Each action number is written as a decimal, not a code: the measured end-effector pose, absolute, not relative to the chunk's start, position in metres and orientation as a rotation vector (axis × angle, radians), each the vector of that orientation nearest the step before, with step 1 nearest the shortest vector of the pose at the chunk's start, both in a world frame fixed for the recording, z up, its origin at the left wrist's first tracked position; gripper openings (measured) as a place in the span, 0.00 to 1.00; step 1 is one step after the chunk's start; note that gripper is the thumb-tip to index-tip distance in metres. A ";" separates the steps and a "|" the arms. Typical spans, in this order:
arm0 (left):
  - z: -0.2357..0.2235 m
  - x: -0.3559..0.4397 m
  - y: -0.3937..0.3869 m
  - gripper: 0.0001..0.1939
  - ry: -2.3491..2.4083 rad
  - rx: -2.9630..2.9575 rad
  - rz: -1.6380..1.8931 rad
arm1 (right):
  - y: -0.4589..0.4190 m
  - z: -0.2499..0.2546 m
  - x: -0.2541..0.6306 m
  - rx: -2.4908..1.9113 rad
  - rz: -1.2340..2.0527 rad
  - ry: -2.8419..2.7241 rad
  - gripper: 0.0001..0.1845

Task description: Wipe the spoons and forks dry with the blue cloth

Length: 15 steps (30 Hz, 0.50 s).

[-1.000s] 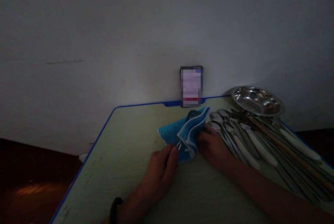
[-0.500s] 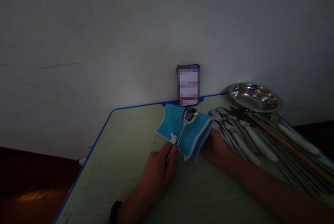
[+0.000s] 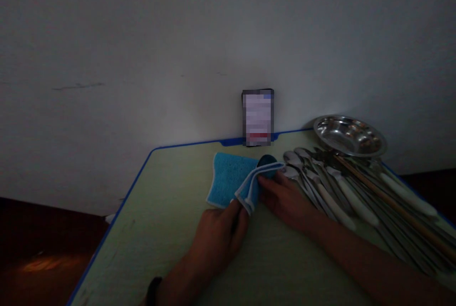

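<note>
A metal spoon [image 3: 266, 160] shows only its bowl; a blue cloth [image 3: 231, 177] with pale edging covers the rest of it. My left hand [image 3: 223, 230] is closed at the cloth's near edge, around the spoon's handle, which is mostly hidden by fingers and fabric. From the right, my right hand [image 3: 281, 196] presses a folded flap of the cloth over the spoon, its fingers gripping the fabric below the bowl.
To the right lies a heap of cutlery [image 3: 342, 187], with spoons, pale-handled pieces and wooden chopsticks. Behind it stands a shallow steel bowl [image 3: 351, 135]. A phone [image 3: 258, 118] leans on the wall at the back of the blue-edged table [image 3: 149, 211].
My right hand has moved left and folded the cloth's right side over the spoon. The spoon's neck, visible before, is now covered.
</note>
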<state>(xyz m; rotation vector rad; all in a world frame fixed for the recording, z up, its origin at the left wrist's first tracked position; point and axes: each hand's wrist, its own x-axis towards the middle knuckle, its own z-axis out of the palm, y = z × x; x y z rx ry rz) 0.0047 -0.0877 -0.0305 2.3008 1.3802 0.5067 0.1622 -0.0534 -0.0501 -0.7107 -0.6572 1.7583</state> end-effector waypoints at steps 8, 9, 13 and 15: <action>-0.033 0.004 -0.085 0.14 1.329 2.404 0.459 | -0.052 -0.049 0.159 -0.781 1.690 -0.537 0.10; -0.034 0.004 -0.085 0.14 1.322 2.427 0.465 | -0.052 -0.049 0.159 -0.780 1.680 -0.540 0.09; -0.036 0.004 -0.087 0.14 1.311 2.518 0.460 | -0.052 -0.048 0.158 -0.778 1.636 -0.529 0.07; -0.035 0.004 -0.088 0.13 1.296 2.543 0.462 | -0.052 -0.048 0.158 -0.820 1.599 -0.484 0.08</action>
